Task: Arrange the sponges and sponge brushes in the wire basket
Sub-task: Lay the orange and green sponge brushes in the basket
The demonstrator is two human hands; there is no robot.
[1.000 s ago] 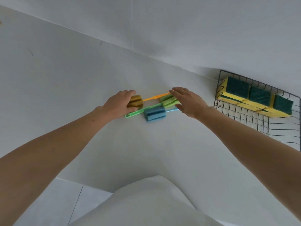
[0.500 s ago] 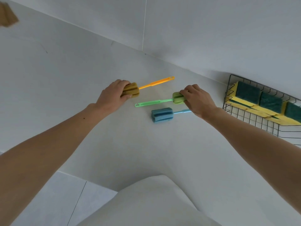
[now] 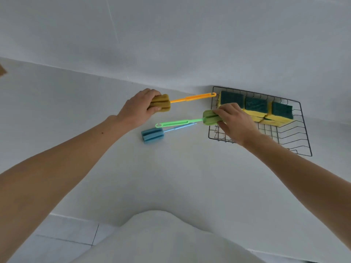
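My left hand (image 3: 137,109) is shut on the sponge head of an orange sponge brush (image 3: 182,100), held above the white counter with its handle tip reaching the black wire basket (image 3: 296,137). My right hand (image 3: 234,120) grips the head of a green sponge brush (image 3: 177,122) at the basket's left edge, handle pointing left. A blue sponge brush (image 3: 152,135) lies on the counter below them. Three yellow sponges with green scouring sides (image 3: 256,107) stand in a row at the back of the basket.
The white counter (image 3: 171,177) meets a white wall behind the basket. A brown object (image 3: 2,71) shows at the far left edge. A tiled floor (image 3: 62,238) lies below the counter's front edge, with my white clothing at the bottom.
Both hands lifted their brushes and carried them right toward the basket. The orange handle tip now reaches the basket; the blue brush stays on the counter.
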